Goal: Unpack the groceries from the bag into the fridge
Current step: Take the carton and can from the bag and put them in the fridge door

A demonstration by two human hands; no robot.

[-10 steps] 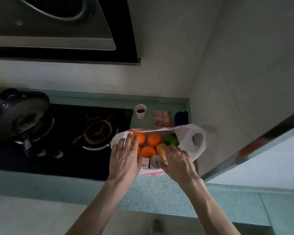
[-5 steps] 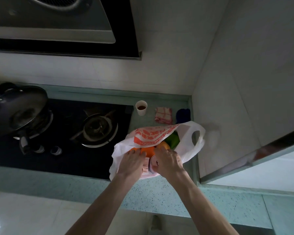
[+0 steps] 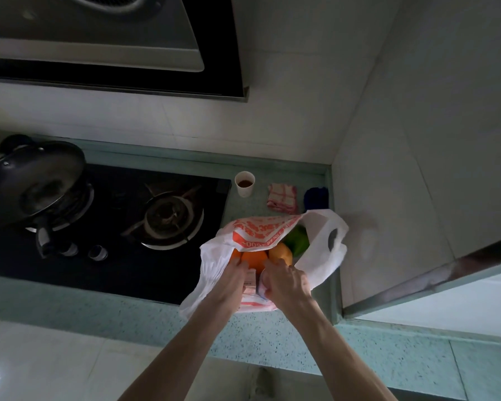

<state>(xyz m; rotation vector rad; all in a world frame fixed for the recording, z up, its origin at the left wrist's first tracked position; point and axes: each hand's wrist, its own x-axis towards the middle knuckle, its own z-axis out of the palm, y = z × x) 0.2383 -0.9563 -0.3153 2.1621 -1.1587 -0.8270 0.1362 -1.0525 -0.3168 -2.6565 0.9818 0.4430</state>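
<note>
Reaching into bag point(image 3: 261, 231), orange lettering illegible: left hand point(image 3: 230, 280) grips carton point(image 3: 250, 282); right hand point(image 3: 284, 285) grips can point(image 3: 261, 285), oranges point(image 3: 253, 260) at twelve o'clock.

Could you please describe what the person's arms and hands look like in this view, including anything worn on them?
Both forearms enter from the bottom edge and are bare: no sleeves show up to the frame's edge. The left hand and right hand wear no gloves, and no watch, bracelet or ring is visible on either. The lighting is dim, so finer details such as nails cannot be made out.
</note>
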